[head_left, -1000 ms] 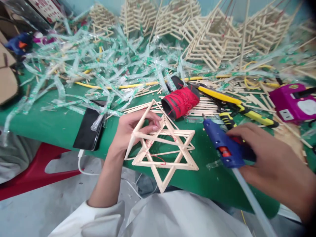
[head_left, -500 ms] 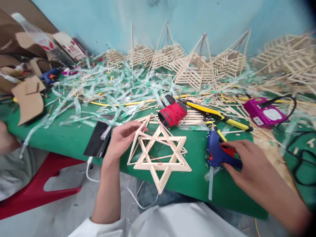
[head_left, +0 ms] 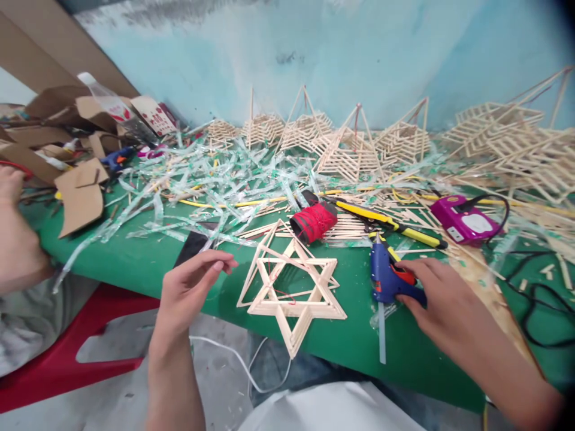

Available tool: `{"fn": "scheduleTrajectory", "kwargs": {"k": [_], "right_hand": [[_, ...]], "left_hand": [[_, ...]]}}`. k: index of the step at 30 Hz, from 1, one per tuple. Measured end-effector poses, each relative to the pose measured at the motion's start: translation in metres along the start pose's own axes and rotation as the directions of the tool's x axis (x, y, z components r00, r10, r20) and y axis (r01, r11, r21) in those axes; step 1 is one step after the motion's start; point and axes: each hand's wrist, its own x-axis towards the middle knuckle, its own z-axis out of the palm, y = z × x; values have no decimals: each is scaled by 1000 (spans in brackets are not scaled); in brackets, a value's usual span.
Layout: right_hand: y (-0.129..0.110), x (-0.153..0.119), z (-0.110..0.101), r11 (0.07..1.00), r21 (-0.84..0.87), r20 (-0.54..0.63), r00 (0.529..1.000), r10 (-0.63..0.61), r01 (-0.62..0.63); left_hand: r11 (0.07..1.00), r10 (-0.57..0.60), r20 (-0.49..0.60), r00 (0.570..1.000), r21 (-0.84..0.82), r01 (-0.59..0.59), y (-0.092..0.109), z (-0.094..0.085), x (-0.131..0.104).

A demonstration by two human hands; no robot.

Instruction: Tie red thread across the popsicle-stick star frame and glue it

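Observation:
My right hand [head_left: 431, 290] is wrapped round the handle of a blue hot glue gun [head_left: 383, 272]. The gun's nozzle points away from me, and a clear glue stick [head_left: 381, 341] sticks out of its back end. My left hand [head_left: 193, 286] hovers left of a star-shaped wooden stick frame [head_left: 309, 311], apart from it. Its thumb and fingers are drawn together; whether something small is between them I cannot make out. The six-pointed frame lies on the green table, with thin sticks standing up at its left and red thread across it.
Behind the frame lie a red thread roll [head_left: 313, 221], a yellow-black cutter [head_left: 390, 221] and loose sticks. A purple device [head_left: 467, 220] with a black cable sits right. Plastic strips [head_left: 215, 179] and several finished stick frames [head_left: 354, 149] fill the back. Another person's arm [head_left: 20, 245] is at left.
My left hand has let go of the stick frame and moved left and down from it. The right hand still holds the glue gun. The view has tilted up.

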Motion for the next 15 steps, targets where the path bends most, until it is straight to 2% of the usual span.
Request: {"fn": "scheduleTrajectory", "kwargs": {"k": [7,15], "right_hand": [[4,0,5,999,33,-12,1000,1,-1],[-2,2,3,1000,21,-30,999,11,-10]], "left_hand": [[998,53,-109,993,-21,-56,-10,10,-5],[993,119,-248,961,6,-121,-3,12,-10]]}}
